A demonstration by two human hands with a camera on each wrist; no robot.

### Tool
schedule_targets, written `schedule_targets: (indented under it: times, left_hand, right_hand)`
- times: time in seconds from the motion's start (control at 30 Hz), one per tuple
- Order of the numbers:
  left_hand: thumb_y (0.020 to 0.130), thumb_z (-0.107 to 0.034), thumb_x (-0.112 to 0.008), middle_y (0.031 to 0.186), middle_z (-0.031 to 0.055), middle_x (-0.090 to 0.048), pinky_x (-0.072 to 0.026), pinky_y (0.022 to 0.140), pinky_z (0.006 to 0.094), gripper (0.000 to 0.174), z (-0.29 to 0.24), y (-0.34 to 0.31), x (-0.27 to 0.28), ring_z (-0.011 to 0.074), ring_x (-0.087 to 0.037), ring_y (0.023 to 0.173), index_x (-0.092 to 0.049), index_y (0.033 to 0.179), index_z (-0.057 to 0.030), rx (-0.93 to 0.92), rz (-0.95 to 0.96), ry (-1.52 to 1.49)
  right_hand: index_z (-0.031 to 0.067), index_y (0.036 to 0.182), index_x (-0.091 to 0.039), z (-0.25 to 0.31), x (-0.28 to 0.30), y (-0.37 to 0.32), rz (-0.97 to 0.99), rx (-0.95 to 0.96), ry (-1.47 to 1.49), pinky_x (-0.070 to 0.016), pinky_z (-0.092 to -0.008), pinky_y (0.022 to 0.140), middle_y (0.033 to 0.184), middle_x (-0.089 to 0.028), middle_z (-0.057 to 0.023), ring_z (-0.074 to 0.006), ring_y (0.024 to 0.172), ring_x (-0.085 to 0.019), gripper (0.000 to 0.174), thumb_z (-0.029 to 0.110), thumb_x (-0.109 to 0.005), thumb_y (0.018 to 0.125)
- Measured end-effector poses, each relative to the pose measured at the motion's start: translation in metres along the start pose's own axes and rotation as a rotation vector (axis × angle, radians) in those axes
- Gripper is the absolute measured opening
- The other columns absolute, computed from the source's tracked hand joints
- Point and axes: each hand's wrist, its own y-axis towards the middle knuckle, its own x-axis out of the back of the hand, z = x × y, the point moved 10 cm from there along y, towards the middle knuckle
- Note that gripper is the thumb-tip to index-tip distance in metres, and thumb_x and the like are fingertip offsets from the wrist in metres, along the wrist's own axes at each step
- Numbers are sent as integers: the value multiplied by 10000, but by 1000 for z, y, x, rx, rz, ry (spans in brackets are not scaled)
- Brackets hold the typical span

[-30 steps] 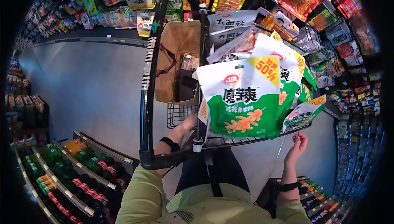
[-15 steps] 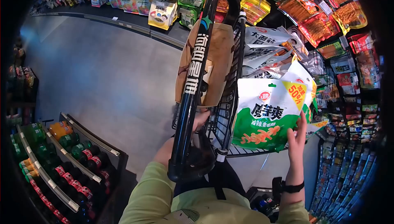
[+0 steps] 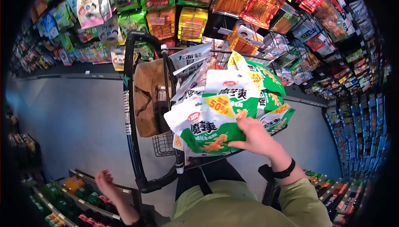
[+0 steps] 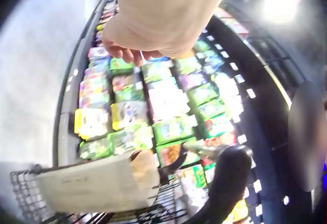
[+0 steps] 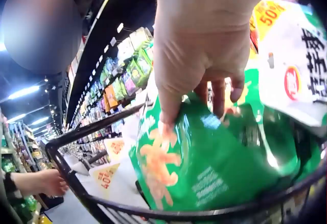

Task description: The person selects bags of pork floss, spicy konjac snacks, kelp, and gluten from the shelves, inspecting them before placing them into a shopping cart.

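Observation:
My right hand (image 3: 259,139) grips a green and white snack bag (image 3: 199,131) by its right side, at the near end of a shopping cart. In the right wrist view the thumb lies on the front of that bag (image 5: 209,157) and the other fingers reach over to its far side. The bag leans tilted over similar green and white bags (image 3: 230,85). Out to the left, apart from the cart handle (image 3: 128,117), my left hand (image 3: 107,184) hangs with loosely bent fingers and holds nothing. The left wrist view shows this hand (image 4: 158,25) above the blurred shelves.
A brown paper bag (image 3: 146,79) with a bottle inside stands behind the cart handle. Silver-white snack packs (image 3: 193,56) fill the cart's far part. Hanging snack racks (image 3: 193,23) line the aisle ahead. Drink bottles (image 3: 62,204) stand on low shelves at the near left.
My right hand has come up from beside the cart, touched the front snack bag's edge, and now grips it, tilting it. My left hand has left the handle area and swung out left.

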Motion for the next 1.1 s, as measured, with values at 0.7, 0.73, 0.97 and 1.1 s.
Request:
schedule_targets:
  times: [0.7, 0.73, 0.97, 1.1]
  left_hand:
    - [817, -115, -596, 1118, 172, -580, -433, 901, 402, 325, -197, -256, -508, 347, -538, 1066, -567, 1133, -46, -862, 1116, 733]
    - [834, -124, -569, 1118, 177, -576, -436, 894, 405, 307, -180, -251, -517, 349, -536, 1069, -565, 1131, -46, -795, 1144, 856]
    - [697, -221, -721, 1366, 209, -382, -389, 986, 410, 708, -117, -254, -498, 400, -451, 1174, -415, 1314, -59, -674, 1230, 1174]
    - [653, -197, -756, 1393, 196, -345, -340, 1034, 413, 772, -108, -243, -485, 358, -355, 1278, -396, 1319, -46, -552, 1144, 1178]
  right_hand:
    - [93, 1128, -548, -83, 16, 86, 703, 590, -12, -474, -436, 795, 888, -646, -170, -374, 859, -610, 415, 355, -580, 808]
    - [95, 1142, -535, -80, 25, 76, 868, 456, 2, -471, -448, 788, 907, -640, -179, -382, 862, -606, 412, 350, -566, 820]
    - [7, 1038, -448, -59, 34, 17, 1153, 443, 443, -454, -387, 712, 865, -577, -221, -331, 785, -581, 398, 392, -465, 936]
    - [6, 995, -519, -66, 34, 50, 1155, 383, 472, -449, -362, 714, 894, -569, -177, -283, 806, -572, 355, 343, -414, 962]
